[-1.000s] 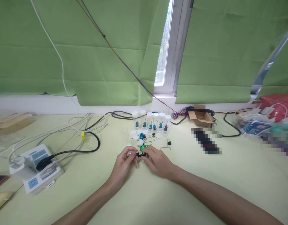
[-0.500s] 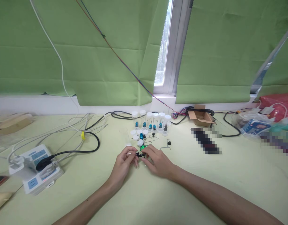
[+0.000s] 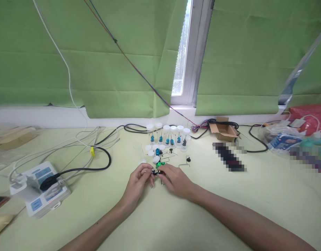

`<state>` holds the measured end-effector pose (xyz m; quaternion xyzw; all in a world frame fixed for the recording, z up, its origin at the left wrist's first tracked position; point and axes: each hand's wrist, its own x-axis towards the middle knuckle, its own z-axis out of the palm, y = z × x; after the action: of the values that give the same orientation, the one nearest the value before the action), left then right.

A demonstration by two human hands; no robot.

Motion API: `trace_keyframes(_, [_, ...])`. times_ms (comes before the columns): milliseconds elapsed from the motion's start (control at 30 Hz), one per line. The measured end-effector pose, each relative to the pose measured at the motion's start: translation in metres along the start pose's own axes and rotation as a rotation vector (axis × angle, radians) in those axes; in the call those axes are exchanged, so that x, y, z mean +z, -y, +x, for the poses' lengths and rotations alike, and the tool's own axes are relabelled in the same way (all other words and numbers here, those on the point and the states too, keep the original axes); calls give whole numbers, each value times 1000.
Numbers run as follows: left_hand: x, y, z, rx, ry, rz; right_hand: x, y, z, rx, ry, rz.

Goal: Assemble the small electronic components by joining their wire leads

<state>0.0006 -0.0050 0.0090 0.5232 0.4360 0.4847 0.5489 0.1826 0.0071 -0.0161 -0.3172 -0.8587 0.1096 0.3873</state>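
My left hand (image 3: 139,177) is closed in a pinch on a small black part (image 3: 155,172) with a thin metal shaft. From the right, the fingertips of my right hand (image 3: 176,179) are closed round the other end of the same part, partly hiding it. A tiny dark rod end (image 3: 161,182) pokes out under my right fingers; what it belongs to is hidden. Just beyond the hands lie bright green metal pieces (image 3: 159,165) and a white cap (image 3: 156,159). A blue piece (image 3: 157,152) rests a little farther back.
Several clear tubes (image 3: 166,136) with white caps stand behind, holding blue or dark parts. L-shaped hex keys (image 3: 185,165) and a black knob (image 3: 188,159) lie at right. A power strip (image 3: 46,190) with cables is at left, an open cardboard box (image 3: 224,131) at back right.
My right fingers have shifted slightly about the black part, which looks a little turned. More of the rod end shows beneath them. My left hand stays in place.
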Motion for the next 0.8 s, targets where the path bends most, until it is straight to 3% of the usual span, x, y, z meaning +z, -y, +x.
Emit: trace_keyframes(800, [-3, 2, 0, 6, 21, 12, -2, 1, 0, 0, 1, 29])
